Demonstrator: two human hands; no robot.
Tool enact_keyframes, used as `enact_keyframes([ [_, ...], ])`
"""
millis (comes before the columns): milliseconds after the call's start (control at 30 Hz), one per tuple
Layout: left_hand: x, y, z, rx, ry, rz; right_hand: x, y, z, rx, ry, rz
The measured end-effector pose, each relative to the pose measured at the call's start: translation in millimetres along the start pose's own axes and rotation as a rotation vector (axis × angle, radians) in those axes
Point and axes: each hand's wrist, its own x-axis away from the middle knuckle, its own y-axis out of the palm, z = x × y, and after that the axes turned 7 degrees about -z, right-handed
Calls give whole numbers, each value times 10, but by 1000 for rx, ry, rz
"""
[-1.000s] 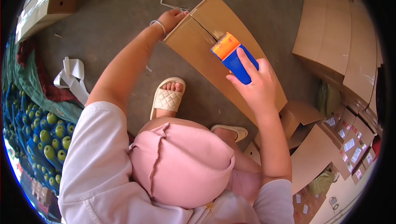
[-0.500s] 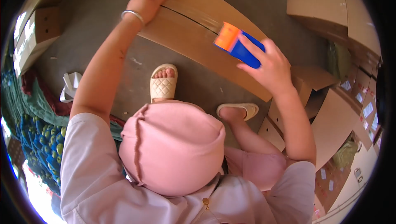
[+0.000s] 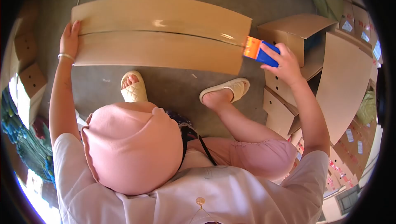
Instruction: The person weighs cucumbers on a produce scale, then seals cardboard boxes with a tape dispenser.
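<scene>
Left hand (image 3: 69, 38) braces flat on one end of a cardboard box (image 3: 161, 55) as right hand (image 3: 285, 64) grips a tape dispenser (image 3: 260, 51) at the far end of the seam (image 3: 165, 32), where firm pressure matters.

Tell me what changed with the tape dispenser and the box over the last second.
The right hand drew the tape dispenser along the centre seam of the cardboard box, from about mid-length to the box's end. Unchanged: the right hand grips the dispenser, and the left hand stays pressed on the box's opposite end.
</scene>
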Motion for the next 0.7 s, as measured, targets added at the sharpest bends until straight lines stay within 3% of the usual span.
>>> enact_keyframes([
  [133,112,-191,259,-199,-98,149,-185,195,-374,-99,-82,154],
  [200,106,-59,382,-737,404,253,-319,333,-565,-163,-125,215],
  [233,126,183,371,-843,429,228,-404,386,-669,-209,-173,261],
  [267,206,361,619,-740,525,169,-501,416,-779,-239,-218,298],
  [433,263,422,759,-694,564,152,-519,1059,-566,-319,-249,319],
  [500,280,472,820,-700,547,169,-502,1292,-496,-182,-51,95],
  [633,292,412,810,-634,580,126,-943,958,-1027,-164,-42,34],
  [667,290,314,796,-472,614,90,-1083,731,-1128,-78,-26,-86],
  [700,180,180,607,-420,574,207,-1237,597,-1218,-77,-23,-79],
])
